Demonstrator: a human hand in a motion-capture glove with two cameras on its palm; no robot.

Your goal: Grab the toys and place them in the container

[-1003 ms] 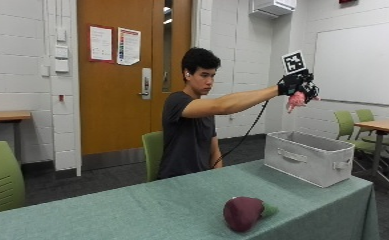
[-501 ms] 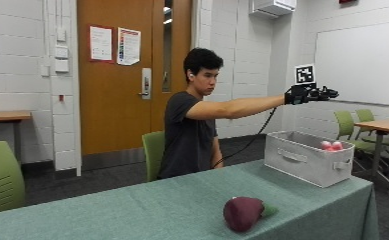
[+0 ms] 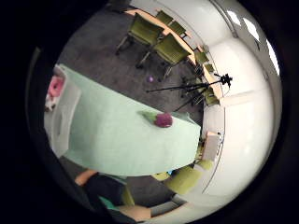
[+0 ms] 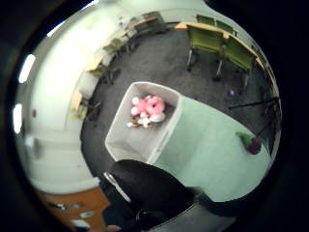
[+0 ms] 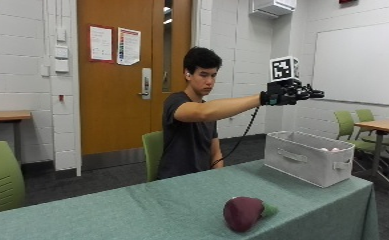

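Nearest the outside camera, a dark maroon plush toy [image 5: 244,214] with a green tip is lying on the green table [image 5: 114,210], well short of the white container [image 5: 308,157] that is sitting at the table's far end. The toy's green end is pointing toward the container, though how its long axis is running is hard to tell from here. Beyond it, the seated person is holding the arm stretched out level, and the gloved right hand [image 5: 288,94] is hanging high above the container with its fingers extended and gripping nothing. In the thumb side palm view a pink plush toy [image 4: 148,107] is lying inside the container together with a smaller pale item that I cannot identify. So the relation that matters is this: the remaining toy is lying low and back along the table from the hand, toward the person's near side, and well apart from it. My judgement is that the next reach is calling for the hand to drop and swing away from the container. Nothing is standing between hand and toy. Green chairs [image 5: 354,125] are standing farther off by the wall.
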